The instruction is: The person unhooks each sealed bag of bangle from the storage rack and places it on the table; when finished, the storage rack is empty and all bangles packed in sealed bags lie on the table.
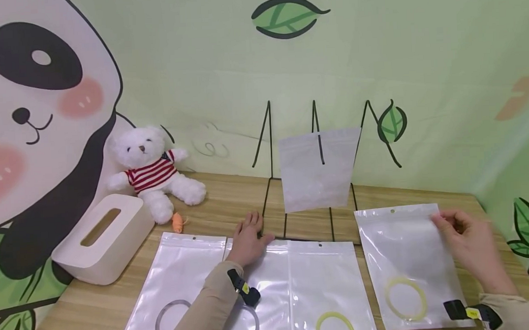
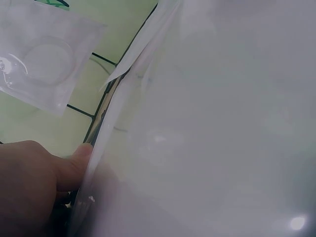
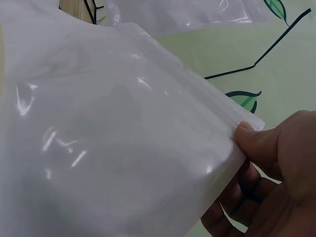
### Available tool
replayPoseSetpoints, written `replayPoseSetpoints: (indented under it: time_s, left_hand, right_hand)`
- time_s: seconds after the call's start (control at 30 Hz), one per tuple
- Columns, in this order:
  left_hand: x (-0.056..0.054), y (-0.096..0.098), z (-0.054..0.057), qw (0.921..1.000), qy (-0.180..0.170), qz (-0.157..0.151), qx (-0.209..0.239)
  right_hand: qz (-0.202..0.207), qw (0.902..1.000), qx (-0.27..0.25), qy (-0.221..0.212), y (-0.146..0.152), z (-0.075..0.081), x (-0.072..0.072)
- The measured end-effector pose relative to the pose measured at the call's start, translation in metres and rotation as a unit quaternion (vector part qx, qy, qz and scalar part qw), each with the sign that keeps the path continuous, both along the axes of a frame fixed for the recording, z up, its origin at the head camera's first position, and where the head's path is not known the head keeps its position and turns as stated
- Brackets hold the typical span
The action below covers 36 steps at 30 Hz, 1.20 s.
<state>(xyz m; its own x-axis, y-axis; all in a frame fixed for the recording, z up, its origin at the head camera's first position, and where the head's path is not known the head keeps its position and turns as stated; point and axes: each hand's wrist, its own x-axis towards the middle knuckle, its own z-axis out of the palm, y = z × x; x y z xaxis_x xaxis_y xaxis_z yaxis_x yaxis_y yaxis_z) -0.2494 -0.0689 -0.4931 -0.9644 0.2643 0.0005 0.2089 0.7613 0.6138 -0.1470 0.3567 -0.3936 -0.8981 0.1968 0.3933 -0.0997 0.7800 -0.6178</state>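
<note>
My right hand (image 1: 472,244) pinches the top right corner of a clear-fronted white zip bag (image 1: 405,247) between thumb and fingers. A pale yellow ring (image 1: 405,299) lies inside this bag. Three similar bags stand side by side in front of me; the right one (image 1: 324,280) has a yellow ring (image 1: 335,324) in it. Grey rings (image 1: 173,307) show in the left and middle ones. Across the top edge of the middle bag rests my left hand (image 1: 248,242), fingers pointing forward, beside a black wire rack (image 1: 286,225). Its thumb touches the bag edge in the left wrist view.
Behind, another white bag (image 1: 320,182) hangs at the rack. To the left are a white tissue box (image 1: 103,236), a white teddy bear (image 1: 151,175) in a striped shirt and a small orange object (image 1: 177,223). A printed backdrop (image 1: 216,73) closes off the rear of the wooden table (image 1: 221,186).
</note>
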Motion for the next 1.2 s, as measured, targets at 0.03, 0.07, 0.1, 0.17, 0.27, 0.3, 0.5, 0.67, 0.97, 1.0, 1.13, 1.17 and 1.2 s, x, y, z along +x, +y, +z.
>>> replayPoseSetpoints:
  time_s: [0.03,0.07,0.1,0.17,0.27,0.3,0.5,0.67,0.97,1.0,1.13,1.17,1.2]
  left_hand:
    - [0.000,0.000,0.000,1.0000,-0.001,0.000,0.000]
    - [0.000,0.000,0.000,1.0000,-0.001,0.000,0.000]
    - [0.000,0.000,0.001,1.0000,-0.001,0.000,0.001]
    - [-0.001,0.000,0.001,1.0000,-0.003,0.000,0.000]
    - [-0.001,0.000,0.001,1.0000,-0.003,0.000,-0.001]
    - [-0.002,-0.001,0.001,1.0000,-0.004,0.001,-0.001]
    - [-0.001,-0.001,0.003,1.0000,-0.005,0.001,0.001]
    - [0.000,-0.002,0.005,1.0000,0.000,-0.003,-0.001]
    - [-0.001,-0.001,0.000,1.0000,0.003,-0.004,-0.003]
    - [-0.001,-0.001,0.000,1.0000,0.003,-0.003,-0.004]
    - [-0.001,-0.001,-0.001,1.0000,0.003,-0.003,-0.004]
    - [-0.001,-0.001,-0.001,1.0000,0.003,-0.003,-0.003]
    - [-0.001,-0.001,0.000,1.0000,0.003,-0.003,-0.002]
  right_hand:
    - [-0.001,0.9998,0.005,-0.017,0.000,-0.001,0.000]
    - [-0.001,0.9994,0.011,-0.033,0.000,-0.003,0.001]
    - [0.000,0.9988,0.015,-0.047,0.000,-0.004,0.001]
    - [0.004,0.9971,0.019,-0.073,0.000,-0.006,0.002]
    - [0.016,0.9957,0.019,-0.089,0.000,-0.010,0.003]
    - [0.019,0.9955,0.018,-0.091,-0.001,-0.010,0.004]
    - [0.046,0.9948,0.021,-0.089,0.000,-0.014,0.005]
    - [0.059,0.9935,0.026,-0.093,0.000,-0.018,0.004]
    - [0.068,0.9931,0.034,-0.089,0.004,-0.028,0.003]
    - [0.069,0.9926,0.037,-0.093,0.004,-0.029,0.003]
    - [0.069,0.9879,0.048,-0.130,0.006,-0.031,0.004]
    - [0.071,0.9863,0.048,-0.141,0.007,-0.031,0.004]
    - [0.071,0.9847,0.050,-0.151,0.007,-0.031,0.004]
